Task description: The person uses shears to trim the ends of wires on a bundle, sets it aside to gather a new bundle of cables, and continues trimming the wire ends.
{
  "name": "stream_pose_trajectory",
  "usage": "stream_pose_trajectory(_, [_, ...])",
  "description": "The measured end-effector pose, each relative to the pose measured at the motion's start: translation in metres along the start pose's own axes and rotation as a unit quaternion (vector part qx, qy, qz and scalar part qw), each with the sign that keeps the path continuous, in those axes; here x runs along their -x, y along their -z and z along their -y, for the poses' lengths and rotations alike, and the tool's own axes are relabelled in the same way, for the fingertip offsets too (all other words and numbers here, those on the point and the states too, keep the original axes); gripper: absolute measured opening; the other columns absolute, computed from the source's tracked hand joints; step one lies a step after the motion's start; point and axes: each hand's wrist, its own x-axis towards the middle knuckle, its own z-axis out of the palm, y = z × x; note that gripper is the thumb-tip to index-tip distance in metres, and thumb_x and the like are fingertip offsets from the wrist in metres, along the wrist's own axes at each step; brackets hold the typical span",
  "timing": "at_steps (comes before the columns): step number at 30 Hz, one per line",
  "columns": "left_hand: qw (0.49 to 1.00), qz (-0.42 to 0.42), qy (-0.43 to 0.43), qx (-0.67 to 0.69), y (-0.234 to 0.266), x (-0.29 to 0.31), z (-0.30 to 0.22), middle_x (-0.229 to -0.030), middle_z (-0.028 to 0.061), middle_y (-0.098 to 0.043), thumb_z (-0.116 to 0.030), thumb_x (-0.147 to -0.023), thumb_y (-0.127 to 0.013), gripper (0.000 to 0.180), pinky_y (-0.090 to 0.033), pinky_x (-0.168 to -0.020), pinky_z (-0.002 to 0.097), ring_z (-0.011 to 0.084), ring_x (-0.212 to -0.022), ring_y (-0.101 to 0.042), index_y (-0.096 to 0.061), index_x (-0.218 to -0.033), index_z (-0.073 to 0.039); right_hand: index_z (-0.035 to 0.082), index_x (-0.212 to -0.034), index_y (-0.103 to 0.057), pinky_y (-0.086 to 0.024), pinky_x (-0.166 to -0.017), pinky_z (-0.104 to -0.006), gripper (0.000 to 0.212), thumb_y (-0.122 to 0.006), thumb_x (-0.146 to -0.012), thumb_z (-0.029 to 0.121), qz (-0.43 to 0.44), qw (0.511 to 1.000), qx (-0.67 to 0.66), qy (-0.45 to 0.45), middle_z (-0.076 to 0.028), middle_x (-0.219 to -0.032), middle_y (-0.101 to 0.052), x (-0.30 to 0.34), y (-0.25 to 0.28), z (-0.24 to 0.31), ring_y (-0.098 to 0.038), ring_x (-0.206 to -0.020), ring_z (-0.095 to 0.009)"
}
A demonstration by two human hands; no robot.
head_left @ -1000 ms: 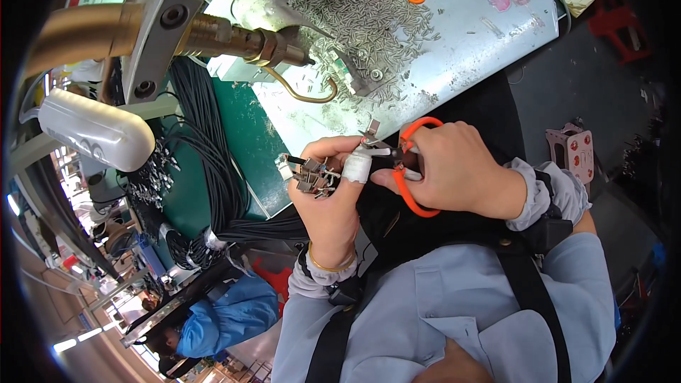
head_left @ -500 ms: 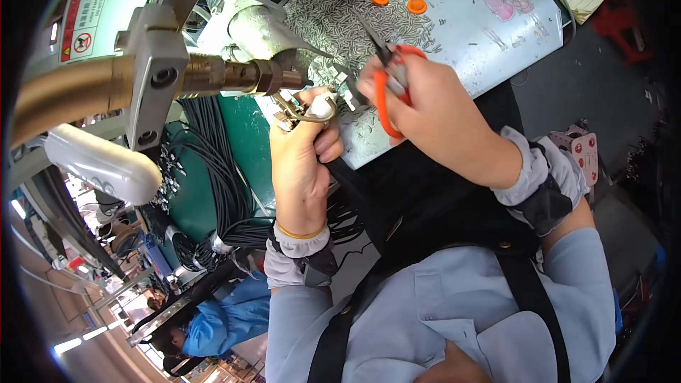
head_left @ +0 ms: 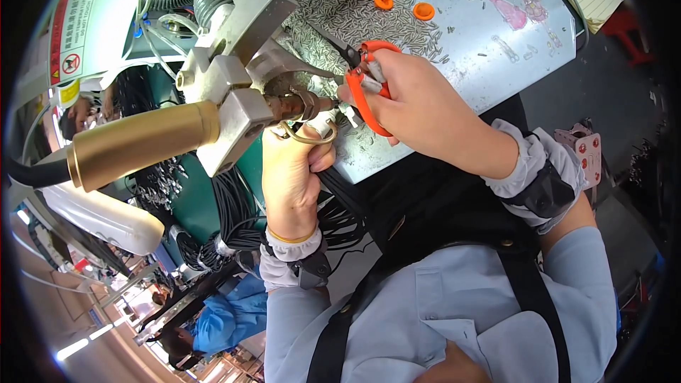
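Note:
My right hand (head_left: 418, 103) grips a pair of orange-handled scissors (head_left: 365, 110), the dark blades pointing up and away to the left over loose metal bits. My left hand (head_left: 287, 170) is closed just beneath the brass-coloured tip of a soldering machine (head_left: 301, 108), its thumb raised and wearing a white cover. A curved brass-coloured tube (head_left: 312, 142) passes in front of that thumb. Small white pieces (head_left: 351, 115) show between the two hands. Whatever my left fingers pinch is mostly hidden behind the tip.
Many small metal pins (head_left: 397, 18) are heaped on the pale work plate (head_left: 489, 64), with two orange finger cots (head_left: 423, 11) near them. Black cables (head_left: 234, 206) lie bundled on the green mat at left. A person in blue (head_left: 230, 319) is at lower left.
The soldering head has come across to the right, over my left fingers, covering what they hold. My right hand has shifted slightly left, and the scissors have turned.

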Motion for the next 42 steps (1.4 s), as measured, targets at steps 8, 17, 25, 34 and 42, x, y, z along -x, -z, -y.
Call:
stream_pose_trajectory(8, [0.999, -0.026, -0.002, -0.022, -0.005, 0.002, -0.002, -0.065, 0.0030, -0.051, -0.005, -0.075, -0.061, 0.017, -0.023, -0.038, 0.0183, 0.0037, -0.043, -0.031, -0.053, -0.088, 0.002, 0.000, -0.079, -0.049, -0.036, -0.039, -0.0224, 0.018, -0.055, -0.083, 0.016, -0.010, 1.000, -0.008, 0.009, -0.002, -0.055, -0.047, 0.003, -0.001, 0.002, -0.044, -0.042, -0.007])
stream_pose_trajectory(17, [0.999, -0.019, -0.043, -0.013, -0.014, 0.030, 0.009, -0.075, 0.0073, -0.056, -0.002, -0.075, -0.061, 0.022, -0.037, -0.048, 0.0219, 0.0101, -0.055, -0.046, -0.055, -0.095, 0.004, 0.001, -0.081, -0.051, -0.034, -0.039, -0.0192, 0.016, -0.056, -0.083, 0.016, 0.022, 0.995, -0.097, -0.025, 0.000, -0.061, -0.049, 0.025, 0.005, 0.005, -0.041, -0.041, -0.005])
stream_pose_trajectory(25, [0.998, -0.005, -0.066, -0.015, -0.012, 0.060, 0.025, -0.079, 0.0088, -0.056, 0.000, -0.077, -0.059, 0.026, -0.043, -0.058, 0.0251, 0.0143, -0.064, -0.052, -0.055, -0.102, 0.006, 0.001, -0.082, -0.051, -0.033, -0.037, -0.0170, 0.017, -0.055, -0.084, 0.017, 0.086, 0.965, -0.227, -0.102, -0.003, -0.064, -0.052, 0.043, 0.009, 0.015, -0.044, -0.039, -0.006])
stream_pose_trajectory(34, [0.996, -0.022, -0.083, -0.008, -0.010, 0.066, 0.029, -0.073, 0.0045, -0.054, 0.000, -0.076, -0.058, 0.018, -0.034, -0.047, 0.0185, 0.0074, -0.056, -0.047, -0.057, -0.093, 0.005, 0.000, -0.084, -0.051, -0.034, -0.037, -0.0165, 0.017, -0.054, -0.085, 0.016, 0.124, 0.939, -0.288, -0.145, -0.005, -0.066, -0.054, 0.056, 0.004, 0.021, -0.045, -0.038, -0.007])
stream_pose_trajectory(42, [0.997, -0.043, -0.057, -0.019, -0.008, 0.036, 0.024, -0.065, -0.0013, -0.048, 0.000, -0.077, -0.057, 0.011, -0.025, -0.041, 0.0179, 0.0032, -0.046, -0.035, -0.056, -0.087, 0.001, 0.000, -0.083, -0.051, -0.035, -0.039, -0.0179, 0.016, -0.054, -0.085, 0.016, 0.030, 0.980, -0.169, -0.102, -0.003, -0.066, -0.052, 0.051, -0.006, 0.004, -0.044, -0.041, -0.006])
